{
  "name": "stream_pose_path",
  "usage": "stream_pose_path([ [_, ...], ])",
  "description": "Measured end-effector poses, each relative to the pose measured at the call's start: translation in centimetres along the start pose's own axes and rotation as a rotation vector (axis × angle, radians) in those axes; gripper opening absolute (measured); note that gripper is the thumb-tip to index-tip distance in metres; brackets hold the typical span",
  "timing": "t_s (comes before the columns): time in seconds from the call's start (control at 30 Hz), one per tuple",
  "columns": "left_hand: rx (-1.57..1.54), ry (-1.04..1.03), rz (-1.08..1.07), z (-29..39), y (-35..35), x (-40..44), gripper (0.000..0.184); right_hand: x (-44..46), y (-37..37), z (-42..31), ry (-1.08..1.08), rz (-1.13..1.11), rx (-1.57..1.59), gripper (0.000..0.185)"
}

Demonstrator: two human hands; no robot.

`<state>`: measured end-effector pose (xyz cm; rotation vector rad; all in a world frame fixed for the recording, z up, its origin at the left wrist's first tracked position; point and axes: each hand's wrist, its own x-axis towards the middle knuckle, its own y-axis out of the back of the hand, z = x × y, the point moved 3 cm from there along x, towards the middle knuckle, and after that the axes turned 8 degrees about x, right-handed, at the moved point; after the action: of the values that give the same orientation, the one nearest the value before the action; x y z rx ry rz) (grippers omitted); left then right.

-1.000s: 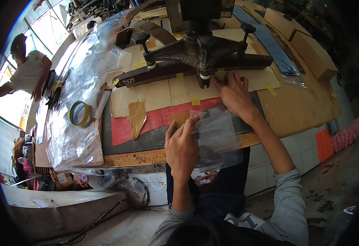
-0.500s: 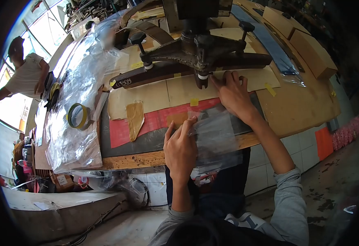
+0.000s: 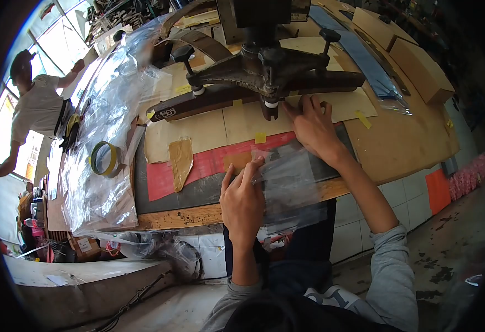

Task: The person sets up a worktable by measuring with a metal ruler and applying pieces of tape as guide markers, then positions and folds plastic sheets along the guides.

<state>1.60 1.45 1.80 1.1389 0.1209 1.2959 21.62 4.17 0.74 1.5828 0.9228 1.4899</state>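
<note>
My left hand (image 3: 242, 207) is at the table's front edge, its fingers bent closed at the left edge of a clear plastic bag (image 3: 289, 180). The bag lies partly on the dark mat (image 3: 204, 196) and hangs over the edge. My right hand (image 3: 315, 130) rests beyond the bag, fingers bent but apart, on the cream sheet (image 3: 198, 127) just below the metal press head (image 3: 264, 77). What lies under its fingertips is hidden. A red strip (image 3: 162, 180) runs along the sheet's near side, with a brown tape piece (image 3: 181, 160) across it.
A tape roll (image 3: 104, 158) stands at the left on crumpled plastic film (image 3: 84, 193). Cardboard boxes (image 3: 419, 69) and a blue plastic-wrapped strip (image 3: 359, 52) lie at the back right. Another person (image 3: 37, 102) stands beyond the table's left side.
Both my hands stay nearly in place; the view shifts slightly. The person at the left has turned and spread both arms outward.
</note>
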Motion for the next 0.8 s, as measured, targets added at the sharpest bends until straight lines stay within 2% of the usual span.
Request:
stream_pose_path([
  [0.17, 0.006, 0.011, -0.016, 0.01, 0.00, -0.06, 0.028, -0.08, -0.40, 0.30, 0.028, 0.020, -0.010, 0.045],
  [0.27, 0.027, -0.017, -0.111, -0.44, -0.12, -0.25, 0.037, -0.14, -0.32, 0.19, 0.023, -0.005, 0.004, 0.045],
  [0.8, 0.030, -0.013, -0.108, -0.56, -0.25, -0.43, 0.035, -0.08, 0.02, -0.08, 0.002, 0.010, 0.062, 0.041],
])
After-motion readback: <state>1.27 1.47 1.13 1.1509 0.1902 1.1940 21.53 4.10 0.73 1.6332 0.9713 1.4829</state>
